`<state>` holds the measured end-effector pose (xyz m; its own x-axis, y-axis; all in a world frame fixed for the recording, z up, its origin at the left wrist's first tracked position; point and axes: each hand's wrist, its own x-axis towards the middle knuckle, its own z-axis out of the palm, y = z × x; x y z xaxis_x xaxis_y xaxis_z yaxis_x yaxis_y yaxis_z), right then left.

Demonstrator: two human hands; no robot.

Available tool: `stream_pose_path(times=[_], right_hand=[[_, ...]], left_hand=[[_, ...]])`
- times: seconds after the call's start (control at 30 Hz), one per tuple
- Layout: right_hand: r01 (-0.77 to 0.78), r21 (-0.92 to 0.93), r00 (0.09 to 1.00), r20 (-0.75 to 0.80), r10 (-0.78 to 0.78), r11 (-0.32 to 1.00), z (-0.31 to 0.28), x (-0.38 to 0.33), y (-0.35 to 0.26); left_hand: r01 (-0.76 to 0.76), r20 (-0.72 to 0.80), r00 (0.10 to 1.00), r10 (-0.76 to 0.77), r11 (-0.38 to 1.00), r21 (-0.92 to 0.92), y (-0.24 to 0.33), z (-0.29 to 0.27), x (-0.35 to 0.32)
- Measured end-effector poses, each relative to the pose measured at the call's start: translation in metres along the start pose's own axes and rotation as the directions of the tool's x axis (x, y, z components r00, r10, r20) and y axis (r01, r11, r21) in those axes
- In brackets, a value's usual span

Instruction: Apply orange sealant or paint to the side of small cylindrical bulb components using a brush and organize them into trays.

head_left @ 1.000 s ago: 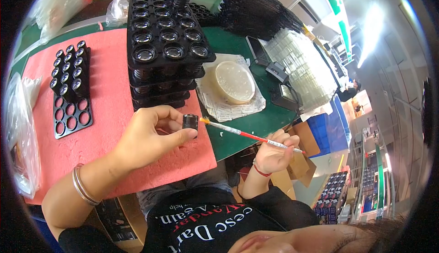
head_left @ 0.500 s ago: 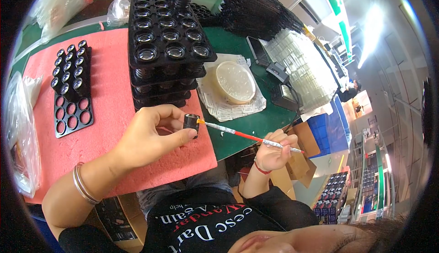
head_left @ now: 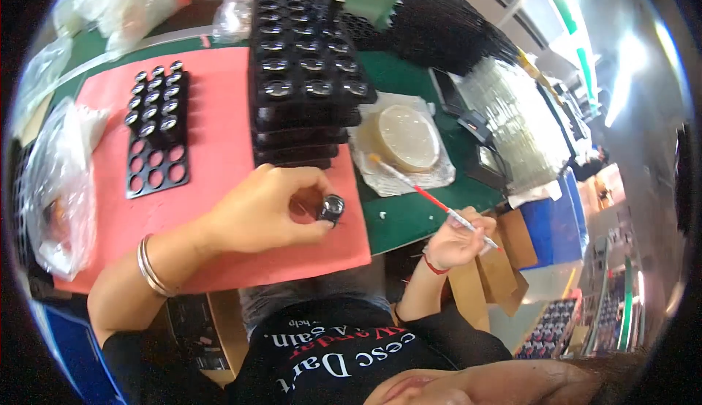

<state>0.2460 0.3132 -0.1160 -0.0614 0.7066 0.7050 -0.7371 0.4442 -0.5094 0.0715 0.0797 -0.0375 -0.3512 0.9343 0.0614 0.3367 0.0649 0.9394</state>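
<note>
Between thumb and fingers my left hand [head_left: 267, 211] pinches a small black lens barrel [head_left: 333, 209], its shiny glass end showing. My right hand [head_left: 461, 240] holds a slim paintbrush [head_left: 436, 201] with a red and white handle. The brush's yellowish tip is apart from the barrel, near the edge of a round pale dish [head_left: 407, 138] standing on folded paper [head_left: 374, 178]. Left of my hands, a black holder [head_left: 159, 172] carries several similar barrels, and its near holes are unfilled. Just beyond my left hand rises a stack of black trays [head_left: 311, 116] filled with lens barrels.
A pink foam mat [head_left: 219, 127] covers much of the green table [head_left: 398, 218]. Plastic bags [head_left: 62, 193] lie at the left. Black trays [head_left: 446, 24] and clear trays [head_left: 512, 123] are piled at the back right. An open cardboard box [head_left: 486, 280] stands beside my right arm.
The brush tip has left the lens barrel and moved away toward the dish. My left hand has turned the barrel so its glass end shows more. The whole view has shifted.
</note>
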Motion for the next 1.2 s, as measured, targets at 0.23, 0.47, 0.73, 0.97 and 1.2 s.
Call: stream_pose_path(times=[0.23, 0.47, 0.73, 0.97, 1.2], right_hand=[[-0.027, -0.032, 0.999, -0.031, 0.026, 0.999, -0.005, 0.004, -0.004], [-0.027, -0.079, 0.999, -0.028, 0.025, 0.997, 0.005, 0.0, -0.003], [-0.032, -0.089, 0.997, -0.066, 0.026, 0.996, 0.0, 0.0, -0.001], [-0.031, -0.117, 0.997, -0.077, 0.022, 0.993, 0.001, 0.002, -0.002], [-0.03, -0.125, 0.997, -0.071, 0.021, 0.992, 0.001, 0.002, -0.001]], left_hand=[[-0.077, 0.087, 0.996, 0.026, 0.752, 0.655, 0.039, -0.062, -0.034], [0.563, -0.631, 0.771, -0.082, 0.551, 0.616, 0.022, -0.14, -0.085], [0.634, -0.589, 0.76, -0.275, 0.515, 0.577, -0.009, -0.167, -0.087], [0.66, -0.578, 0.75, -0.321, 0.414, 0.627, -0.014, -0.162, -0.077], [0.682, -0.613, 0.727, -0.31, 0.43, 0.592, -0.02, -0.162, -0.076]])
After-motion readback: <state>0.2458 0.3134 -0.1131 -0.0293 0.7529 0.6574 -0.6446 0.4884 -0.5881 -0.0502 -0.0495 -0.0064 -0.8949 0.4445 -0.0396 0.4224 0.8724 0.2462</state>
